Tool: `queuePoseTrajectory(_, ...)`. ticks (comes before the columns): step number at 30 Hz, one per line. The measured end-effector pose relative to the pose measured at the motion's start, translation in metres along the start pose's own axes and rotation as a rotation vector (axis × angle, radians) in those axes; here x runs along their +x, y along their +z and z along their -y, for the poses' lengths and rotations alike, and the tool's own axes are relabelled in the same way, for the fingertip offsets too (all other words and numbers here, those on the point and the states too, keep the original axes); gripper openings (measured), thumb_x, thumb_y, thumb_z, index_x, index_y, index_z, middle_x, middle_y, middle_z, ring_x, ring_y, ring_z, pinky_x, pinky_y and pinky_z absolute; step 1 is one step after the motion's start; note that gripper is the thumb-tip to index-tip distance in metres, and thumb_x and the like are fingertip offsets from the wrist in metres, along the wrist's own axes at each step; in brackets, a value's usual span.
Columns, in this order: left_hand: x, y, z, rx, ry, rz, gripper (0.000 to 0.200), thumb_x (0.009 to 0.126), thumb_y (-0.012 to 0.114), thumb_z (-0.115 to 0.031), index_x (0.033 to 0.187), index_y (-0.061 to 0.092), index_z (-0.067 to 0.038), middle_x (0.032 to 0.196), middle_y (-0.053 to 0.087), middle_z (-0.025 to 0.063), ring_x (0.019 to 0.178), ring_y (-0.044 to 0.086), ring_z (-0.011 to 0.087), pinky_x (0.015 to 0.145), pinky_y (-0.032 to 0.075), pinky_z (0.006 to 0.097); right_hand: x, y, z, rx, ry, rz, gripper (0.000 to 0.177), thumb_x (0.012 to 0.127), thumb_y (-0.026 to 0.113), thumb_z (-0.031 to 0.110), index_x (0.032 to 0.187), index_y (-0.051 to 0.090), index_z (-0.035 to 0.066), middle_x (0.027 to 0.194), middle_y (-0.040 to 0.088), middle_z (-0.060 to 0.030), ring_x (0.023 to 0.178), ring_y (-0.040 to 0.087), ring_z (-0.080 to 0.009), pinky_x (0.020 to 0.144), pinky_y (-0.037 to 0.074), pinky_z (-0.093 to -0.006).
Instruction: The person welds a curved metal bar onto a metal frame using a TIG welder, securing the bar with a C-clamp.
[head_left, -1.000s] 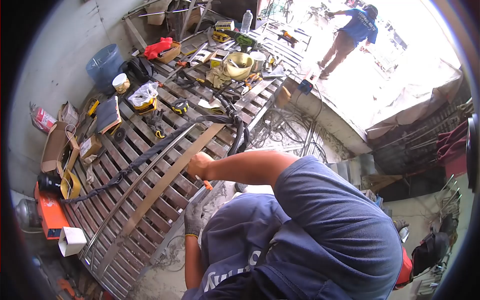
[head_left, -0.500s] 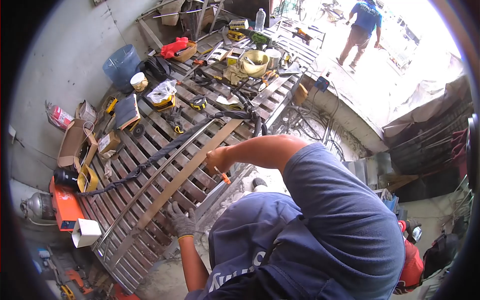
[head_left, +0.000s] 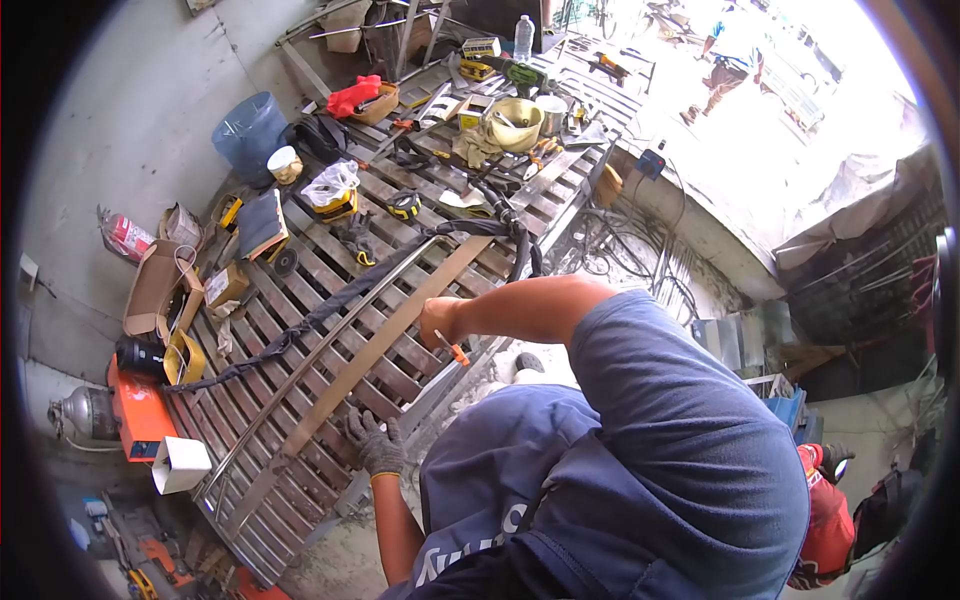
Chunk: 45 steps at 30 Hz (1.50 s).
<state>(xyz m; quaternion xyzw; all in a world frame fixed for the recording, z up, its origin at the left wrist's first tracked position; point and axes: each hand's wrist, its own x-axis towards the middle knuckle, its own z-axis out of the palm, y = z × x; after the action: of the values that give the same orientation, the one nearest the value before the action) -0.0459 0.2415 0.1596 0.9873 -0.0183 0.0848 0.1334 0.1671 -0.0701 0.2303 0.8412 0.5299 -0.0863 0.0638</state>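
Note:
A long flat brown strip (head_left: pixel 365 362) lies diagonally across the slatted metal bench (head_left: pixel 300 352), beside a thin metal bar (head_left: pixel 325 345). My bare right hand (head_left: pixel 438 322) is closed at the strip's near edge. From under it sticks out a slim tool with an orange end (head_left: pixel 460 355), its upper part hidden by the fingers. My left hand (head_left: pixel 376 442), in a grey glove, is over the bench's near edge, just to the right of the strip. Its fingers are apart and slightly bent.
A black sleeved cable (head_left: pixel 320 318) runs along the bench behind the strip. Farther back are a tape measure (head_left: pixel 404 205), a green power drill (head_left: pixel 520 74) and a yellowish bowl (head_left: pixel 517 124). An orange machine (head_left: pixel 140 415) stands at the left end. Another person (head_left: pixel 735 65) is outside.
My gloved left hand has drawn slightly away from the strip, its fingers more raised. My right hand stays at the strip with the orange-ended tool. The view has shifted a little.

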Motion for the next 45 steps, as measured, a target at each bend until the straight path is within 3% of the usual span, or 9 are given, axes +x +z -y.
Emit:
queuePoseTrajectory(4, -0.001, 0.004, 0.003, 0.0, 0.048, -0.038, 0.063, 0.098, 0.068, -0.039, 0.136, 0.058, 0.01, 0.156, 0.04, 0.0284, 0.149, 0.032, 0.0489, 0.126, 0.028, 0.0611, -0.003, -0.01, -0.011, -0.018, -0.124, 0.062, 0.013, 0.083, 0.075, 0.021, 0.088, 0.082, 0.012, 0.092, 0.081, -0.0078, 0.092, 0.078, -0.0316, 0.077, 0.062, -0.0449)
queuePoseTrajectory(7, 0.001, 0.004, 0.004, -0.006, 0.081, -0.058, 0.062, 0.098, 0.068, -0.038, 0.135, 0.057, 0.01, 0.157, 0.039, 0.0287, 0.149, 0.032, 0.0503, 0.125, 0.028, 0.0628, -0.012, -0.049, -0.009, 0.175, 0.07, 0.163, 0.017, 0.084, 0.076, 0.023, 0.092, 0.082, 0.009, 0.097, 0.08, -0.0128, 0.097, 0.077, -0.034, 0.08, 0.062, -0.0464)
queuePoseTrajectory(11, 0.001, 0.005, 0.004, -0.024, 0.052, -0.042, 0.063, 0.096, 0.07, -0.038, 0.134, 0.057, 0.01, 0.156, 0.039, 0.0289, 0.149, 0.032, 0.0504, 0.125, 0.028, 0.0629, 0.028, -0.025, -0.035, 0.461, 0.272, 0.446, 0.029, 0.084, 0.079, 0.027, 0.104, 0.082, 0.005, 0.105, 0.08, -0.0163, 0.1, 0.076, -0.0372, 0.083, 0.061, -0.0491)
queuePoseTrajectory(16, 0.004, 0.005, 0.003, 0.014, 0.026, -0.038, 0.065, 0.096, 0.072, -0.04, 0.135, 0.057, 0.01, 0.156, 0.039, 0.0289, 0.149, 0.032, 0.0496, 0.124, 0.03, 0.063, 0.047, -0.057, -0.018, -0.044, -0.239, 0.512, 0.029, 0.077, 0.087, 0.026, 0.098, 0.084, 0.006, 0.103, 0.082, -0.0124, 0.095, 0.077, -0.0286, 0.08, 0.063, -0.0475)
queuePoseTrajectory(19, 0.005, 0.008, 0.004, -0.004, 0.038, -0.089, 0.064, 0.094, 0.073, -0.039, 0.133, 0.058, 0.009, 0.156, 0.04, 0.0279, 0.148, 0.033, 0.0494, 0.124, 0.03, 0.063, 0.081, -0.027, -0.004, -0.163, -0.174, 0.651, 0.027, 0.077, 0.088, 0.03, 0.099, 0.085, 0.014, 0.107, 0.082, -0.0092, 0.098, 0.077, -0.0291, 0.083, 0.063, -0.0476)
queuePoseTrajectory(35, 0.006, 0.0, 0.005, -0.147, -0.088, -0.199, 0.078, 0.087, 0.078, -0.046, 0.143, 0.053, 0.002, 0.153, 0.046, 0.022, 0.147, 0.037, 0.0457, 0.127, 0.032, 0.0549, 0.068, 0.021, 0.017, -0.275, -0.296, 1.004, 0.028, 0.084, 0.081, 0.027, 0.108, 0.084, 0.012, 0.114, 0.08, -0.0097, 0.105, 0.077, -0.0315, 0.083, 0.062, -0.0508)
queuePoseTrajectory(40, 0.006, 0.002, 0.01, -0.163, -0.132, -0.167, 0.079, 0.09, 0.073, -0.05, 0.144, 0.054, 0.005, 0.155, 0.047, 0.0198, 0.149, 0.036, 0.0432, 0.128, 0.03, 0.053, 0.06, -0.017, 0.015, -0.296, -0.277, 1.011, 0.028, 0.087, 0.079, 0.026, 0.11, 0.084, 0.011, 0.116, 0.08, -0.0098, 0.107, 0.077, -0.0323, 0.083, 0.062, -0.0518)
queuePoseTrajectory(44, 0.008, 0.013, 0.016, -0.191, -0.131, -0.172, 0.077, 0.092, 0.07, -0.051, 0.138, 0.06, 0.01, 0.157, 0.047, 0.0198, 0.151, 0.035, 0.0418, 0.129, 0.028, 0.0514, 0.064, -0.07, 0.048, -0.294, 0.032, 1.046, 0.028, 0.091, 0.075, 0.025, 0.113, 0.083, 0.01, 0.116, 0.08, -0.0102, 0.108, 0.076, -0.0342, 0.084, 0.062, -0.0514)
queuePoseTrajectory(45, 0.008, 0.012, 0.016, -0.212, -0.13, -0.167, 0.078, 0.092, 0.069, -0.052, 0.138, 0.06, 0.011, 0.157, 0.047, 0.0198, 0.152, 0.034, 0.0415, 0.13, 0.027, 0.051, 0.065, -0.062, 0.046, -0.314, -0.015, 1.094, 0.028, 0.091, 0.075, 0.025, 0.112, 0.083, 0.008, 0.116, 0.079, -0.0117, 0.106, 0.076, -0.0348, 0.083, 0.062, -0.0518)
